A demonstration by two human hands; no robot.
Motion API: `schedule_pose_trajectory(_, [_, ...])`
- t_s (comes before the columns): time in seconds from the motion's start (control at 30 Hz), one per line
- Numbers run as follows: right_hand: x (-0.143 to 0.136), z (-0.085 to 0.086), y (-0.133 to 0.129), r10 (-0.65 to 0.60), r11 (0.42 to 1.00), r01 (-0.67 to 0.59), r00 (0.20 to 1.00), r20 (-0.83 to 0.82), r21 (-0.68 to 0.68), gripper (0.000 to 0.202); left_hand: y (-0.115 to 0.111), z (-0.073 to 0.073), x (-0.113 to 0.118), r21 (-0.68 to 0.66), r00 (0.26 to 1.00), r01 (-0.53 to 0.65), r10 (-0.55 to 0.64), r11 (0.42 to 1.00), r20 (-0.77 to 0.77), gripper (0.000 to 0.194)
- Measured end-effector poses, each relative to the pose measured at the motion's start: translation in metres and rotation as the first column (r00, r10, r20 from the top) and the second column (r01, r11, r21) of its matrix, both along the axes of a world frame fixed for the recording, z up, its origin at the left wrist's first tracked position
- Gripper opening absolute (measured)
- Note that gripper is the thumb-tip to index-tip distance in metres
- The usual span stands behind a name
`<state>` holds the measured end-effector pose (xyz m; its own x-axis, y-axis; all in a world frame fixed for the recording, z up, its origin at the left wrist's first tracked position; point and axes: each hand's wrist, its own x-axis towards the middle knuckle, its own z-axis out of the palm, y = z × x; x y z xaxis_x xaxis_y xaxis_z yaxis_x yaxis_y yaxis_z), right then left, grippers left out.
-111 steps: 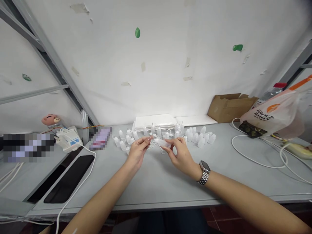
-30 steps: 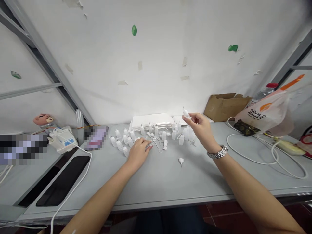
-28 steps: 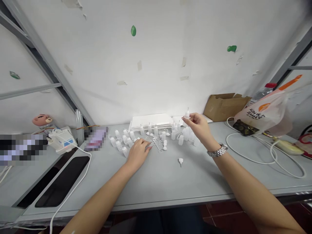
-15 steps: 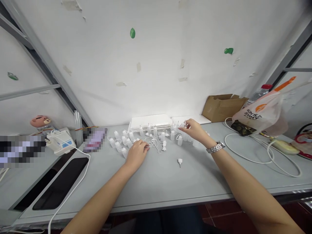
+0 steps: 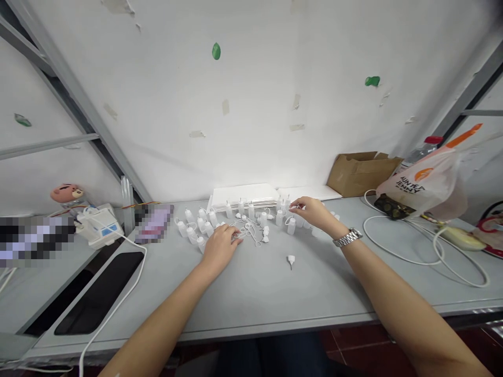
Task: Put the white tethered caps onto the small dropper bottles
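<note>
My left hand [image 5: 220, 245] rests on the table with curled fingers, thumb and forefinger closing on a white cap strap at the edge of a loose pile of straps [image 5: 251, 235]. Small white squeeze bottles [image 5: 191, 233] stand upright to its left, partly behind it. My right hand [image 5: 312, 213], with a metal watch on the wrist, pinches at the top of the right-hand bottle group; the small white thing at its fingertips is mostly hidden. Just below those fingers stands a needle-tipped bottle [image 5: 291, 226]. One white needle cap [image 5: 291, 260] lies alone in front. More white caps [image 5: 265, 234] lie beside the straps.
Behind the bottles lies a stack of white sheets [image 5: 243, 195]. A cardboard box [image 5: 356, 175], a plastic bag [image 5: 424, 183] and a looping white cable [image 5: 393, 256] are on the right. To the left are a black phone-like slab [image 5: 100, 293] and a white device [image 5: 102, 226].
My right hand has come down slightly with its fingertips closer to the standing bottles, so the small white thing in them shows less. My left hand stays nearly still.
</note>
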<state>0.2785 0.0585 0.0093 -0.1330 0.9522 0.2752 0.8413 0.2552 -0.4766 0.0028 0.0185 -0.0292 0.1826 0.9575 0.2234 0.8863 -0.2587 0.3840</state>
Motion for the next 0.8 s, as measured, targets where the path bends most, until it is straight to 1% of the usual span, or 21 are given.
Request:
schedule_pose_trajectory(0.1, [0.0, -0.001, 0.0, -0.003, 1.0, 0.003, 1.0, -0.006, 0.004, 0.017, 0.0, 0.001, 0.0, -0.011, 1.0, -0.018, 0.018, 1.0, -0.009, 0.015])
schedule_pose_trajectory(0.2, [-0.001, -0.001, 0.001, -0.007, 0.999, 0.006, 0.999, 0.044, 0.032, 0.02, 0.0, 0.001, 0.0, -0.005, 0.998, -0.05, 0.05, 0.999, -0.024, 0.016])
schedule_pose_trajectory(0.3, [-0.003, -0.002, 0.0, 0.01, 0.999, -0.015, 0.994, 0.109, 0.044, 0.018, -0.001, 0.0, -0.001, -0.003, 0.998, -0.056, 0.056, 0.998, -0.036, 0.016])
schedule_pose_trajectory(0.37, [-0.004, -0.002, -0.001, 0.036, 0.998, -0.041, 0.993, 0.112, 0.046, 0.02, -0.001, -0.001, -0.001, 0.003, 0.998, -0.047, 0.047, 0.999, -0.034, 0.016])
schedule_pose_trajectory(0.43, [-0.003, -0.001, -0.001, 0.057, 0.997, -0.061, 0.996, 0.075, 0.048, 0.023, 0.0, -0.001, -0.001, 0.017, 0.999, -0.035, 0.035, 0.999, -0.011, 0.016])
schedule_pose_trajectory(0.5, [0.0, 0.002, -0.001, 0.054, 0.997, -0.054, 0.999, 0.004, 0.055, 0.024, 0.0, -0.001, -0.002, 0.04, 0.999, -0.03, 0.029, 0.999, 0.026, 0.016])
schedule_pose_trajectory(0.57, [0.005, 0.006, -0.001, 0.025, 0.997, -0.02, 0.997, -0.068, 0.075, 0.025, 0.0, 0.001, -0.002, 0.056, 0.997, -0.04, 0.037, 0.998, 0.064, 0.016])
schedule_pose_trajectory(0.63, [0.013, 0.011, -0.001, -0.019, 0.996, 0.029, 0.994, -0.107, 0.087, 0.024, 0.0, 0.003, -0.001, 0.049, 0.994, -0.061, 0.056, 0.997, 0.099, 0.016])
schedule_pose_trajectory(0.7, [0.02, 0.016, -0.002, -0.056, 0.997, 0.06, 0.994, -0.091, 0.049, 0.023, 0.0, 0.005, -0.001, 0.024, 0.988, -0.073, 0.07, 0.997, 0.135, 0.017])
schedule_pose_trajectory(0.8, [0.026, 0.021, -0.004, -0.051, 0.994, 0.053, 0.999, 0.015, -0.094, 0.022, 0.001, 0.006, 0.0, -0.011, 0.977, -0.081, 0.082, 0.997, 0.197, 0.017])
